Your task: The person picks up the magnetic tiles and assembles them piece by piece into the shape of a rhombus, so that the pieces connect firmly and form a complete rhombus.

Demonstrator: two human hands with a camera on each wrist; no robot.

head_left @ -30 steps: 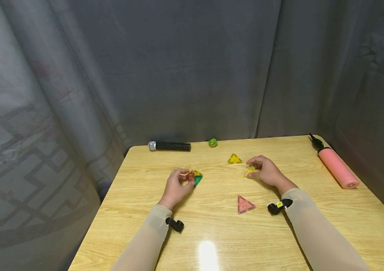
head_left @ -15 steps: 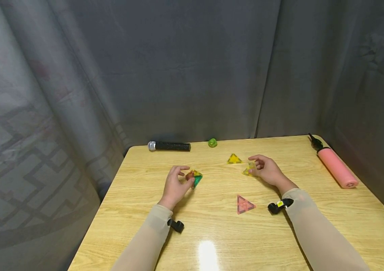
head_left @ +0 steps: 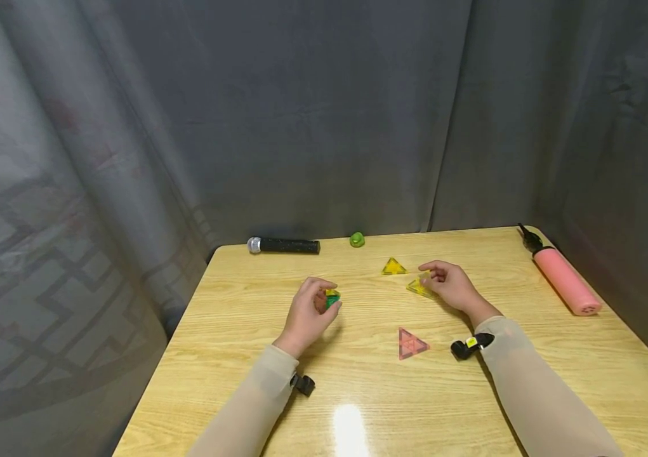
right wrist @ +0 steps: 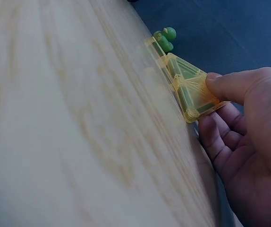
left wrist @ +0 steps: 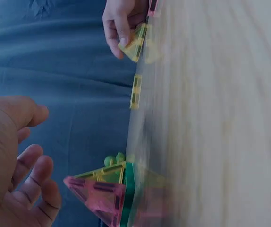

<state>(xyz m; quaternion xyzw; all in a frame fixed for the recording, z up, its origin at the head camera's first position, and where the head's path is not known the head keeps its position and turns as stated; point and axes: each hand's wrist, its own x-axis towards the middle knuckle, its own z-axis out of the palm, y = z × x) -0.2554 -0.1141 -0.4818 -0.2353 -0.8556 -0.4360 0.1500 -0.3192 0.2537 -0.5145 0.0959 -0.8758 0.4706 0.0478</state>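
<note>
Nearest on the glossy wood-grain worktop [head_left: 358, 387], a translucent pink triangle [head_left: 411, 344] is seen lying flat between the two forearms. The left hand [head_left: 308, 314] is held over a small standing cluster [left wrist: 108, 191] of pink, green and yellow tiles; from the head view most of the cluster is covered by the fingers. In the left wrist view the fingers are loosely spread just beside the cluster, with no contact shown. The right hand [head_left: 450, 285] pinches a yellow tile [right wrist: 187, 87], thumb on top, one edge tilted onto the worktop; its ribbed clear plastic is well shown. A second yellow triangle [head_left: 394, 267] lies flat just beyond. Farthest back, a green knob [head_left: 357, 239], too small to identify, a black microphone [head_left: 284, 245] and a pink pump [head_left: 563, 280] are noted.
</note>
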